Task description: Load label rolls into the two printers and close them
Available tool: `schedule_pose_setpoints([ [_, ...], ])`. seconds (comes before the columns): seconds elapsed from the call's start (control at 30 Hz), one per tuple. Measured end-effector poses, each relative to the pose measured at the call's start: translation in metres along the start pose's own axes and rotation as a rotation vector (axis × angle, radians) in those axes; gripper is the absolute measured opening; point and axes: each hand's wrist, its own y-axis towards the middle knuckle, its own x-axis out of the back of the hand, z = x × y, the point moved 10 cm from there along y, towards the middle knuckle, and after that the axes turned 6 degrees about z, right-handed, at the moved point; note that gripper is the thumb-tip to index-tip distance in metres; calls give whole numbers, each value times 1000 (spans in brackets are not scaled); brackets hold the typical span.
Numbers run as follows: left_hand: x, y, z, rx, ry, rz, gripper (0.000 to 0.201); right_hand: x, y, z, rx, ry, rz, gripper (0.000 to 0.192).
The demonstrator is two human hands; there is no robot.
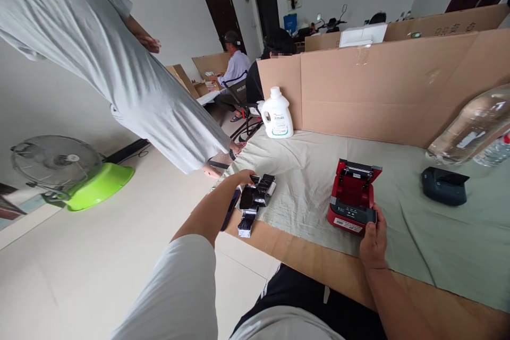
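Cardboard partitions [378, 90] walled off the far side of a table draped in a pale green cloth [438, 244], where a seated person worked at a small red printer [353, 196]. That printer sat at about one o'clock from the person, its lid swung up and its paper bay showing. The right hand [373, 241] gripped the printer's near right corner, fingers curled round the black front panel. At eleven o'clock, the left hand [244, 176] reached out to a heap of black-wrapped rolls [257, 199] at the table's left edge, fingers bent down onto the topmost one; whether it had closed on a roll could not be told. A white detergent bottle [277, 112] stood at twelve o'clock against the cardboard. A black device [444, 185] lay at two o'clock, near a clear plastic bottle [474, 127]. A bystander in a grey shirt [119, 64] stood at ten o'clock, beside a floor fan [56, 162].
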Motion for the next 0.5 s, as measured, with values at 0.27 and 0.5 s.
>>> schedule_pose_setpoints([
  [0.27, -18, 23, -31, -56, 189, -28, 51, -1, 0, 0, 15, -13, 12, 57],
  [0.5, -47, 36, -65, -92, 290, 16, 48, -1, 0, 1, 54, -33, 0, 55],
])
